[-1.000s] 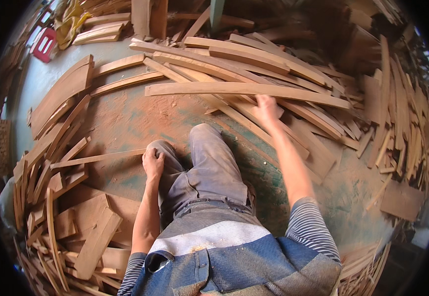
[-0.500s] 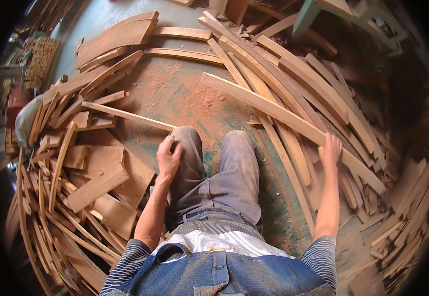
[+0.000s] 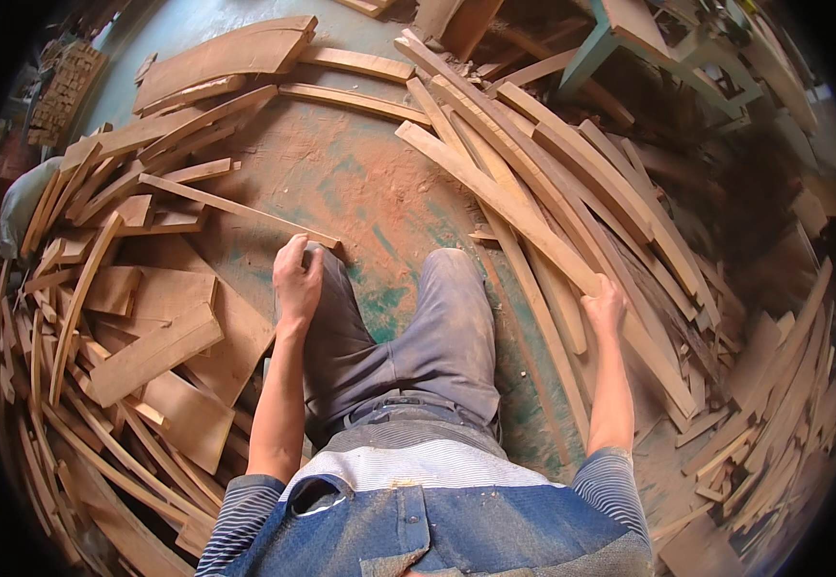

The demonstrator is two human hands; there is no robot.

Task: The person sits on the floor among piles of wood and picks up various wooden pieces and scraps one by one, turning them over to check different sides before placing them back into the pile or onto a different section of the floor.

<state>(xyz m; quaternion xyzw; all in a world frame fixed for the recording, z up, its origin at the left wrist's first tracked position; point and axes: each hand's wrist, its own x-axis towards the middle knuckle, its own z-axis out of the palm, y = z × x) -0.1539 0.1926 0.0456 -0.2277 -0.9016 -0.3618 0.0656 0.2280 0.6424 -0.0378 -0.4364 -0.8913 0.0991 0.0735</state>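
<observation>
My right hand (image 3: 606, 304) is closed around a long narrow wooden board (image 3: 495, 202), which slants from the floor's middle down past my right forearm. Other lengths of timber lie beneath and beside that board. Beside my left knee is my left hand (image 3: 298, 286), its fingers loosely bent, the thumb apart, and nothing visible in its grip. Just beyond those fingertips lies a thin wooden strip (image 3: 230, 205), its near end by the knee; whether they touch it I cannot tell.
Long timber pieces (image 3: 620, 183) are heaped on the right. Boards and offcuts (image 3: 158, 356) pile up at left. Wide planks (image 3: 226, 65) lie ahead on the dusty floor (image 3: 360, 183). A pale green stand (image 3: 591, 58) is at the far right, stacked wood (image 3: 67, 96) at far left.
The view has shifted a little. My right hand has come nearer my body along with the board, still gripping it. My left hand has moved slightly outward and forward off the thigh.
</observation>
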